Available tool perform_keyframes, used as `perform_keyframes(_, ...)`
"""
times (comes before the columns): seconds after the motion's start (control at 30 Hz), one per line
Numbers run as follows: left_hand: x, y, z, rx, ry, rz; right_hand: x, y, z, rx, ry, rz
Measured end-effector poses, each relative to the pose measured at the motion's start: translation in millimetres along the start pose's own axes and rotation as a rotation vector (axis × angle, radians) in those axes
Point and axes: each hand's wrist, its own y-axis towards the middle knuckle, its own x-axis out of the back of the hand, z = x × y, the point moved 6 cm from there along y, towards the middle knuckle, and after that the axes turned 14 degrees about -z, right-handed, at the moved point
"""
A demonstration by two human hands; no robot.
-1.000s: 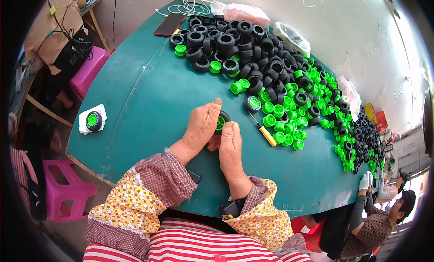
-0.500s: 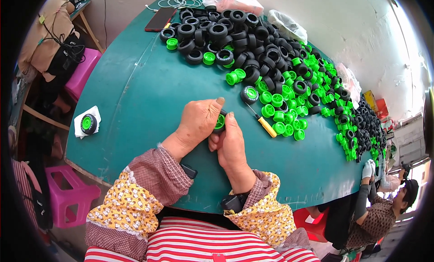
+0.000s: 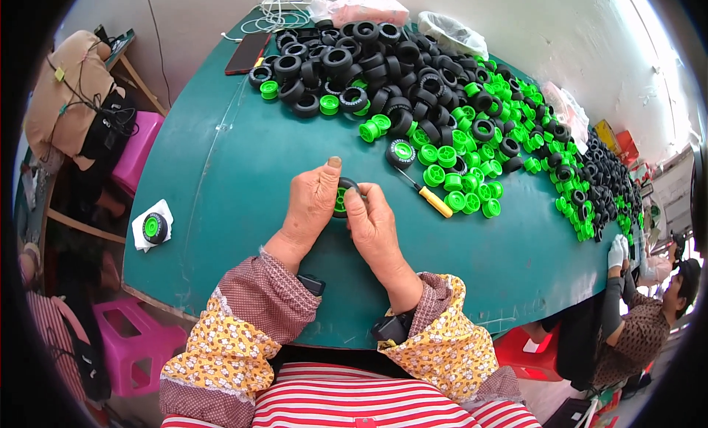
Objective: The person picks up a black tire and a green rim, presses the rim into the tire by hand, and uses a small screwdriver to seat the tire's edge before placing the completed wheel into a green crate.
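Left hand [image 3: 308,205] and right hand [image 3: 375,221] together grasp a black rubber tyre [image 3: 348,182] around a green spoked plastic wheel [image 3: 340,202], both touching it, its round face partly showing. Beneath spreads the broad green table [image 3: 236,177], a heap of loose black tyres and green wheels [image 3: 424,81] along its far edge; a yellow-handled screwdriver [image 3: 436,202] lies nearer the right hand.

green table [image 3: 243,214] under the fingers [image 3: 328,178], pale scratches along near edge. plain pale wall [image 3: 546,37] beyond them. upper right of fingers: bright strip of light [image 3: 652,29] by the wall. left of fingers: pink stool [image 3: 140,347] on dim floor [image 3: 145,407]; farther off, second pink stool [image 3: 140,155] beside wooden frame [image 3: 86,226]. right, nearer the body than fingers: red stool [image 3: 516,354].
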Motion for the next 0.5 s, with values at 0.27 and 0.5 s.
perform_keyframes(0.27,-5,-2,-1,-0.086,0.155,0.053,3,1,11,0.211,-0.236,-0.028)
perform_keyframes(0.5,-13,-5,-12,-0.226,0.240,0.088,5,6,-15,-0.068,0.071,-0.054)
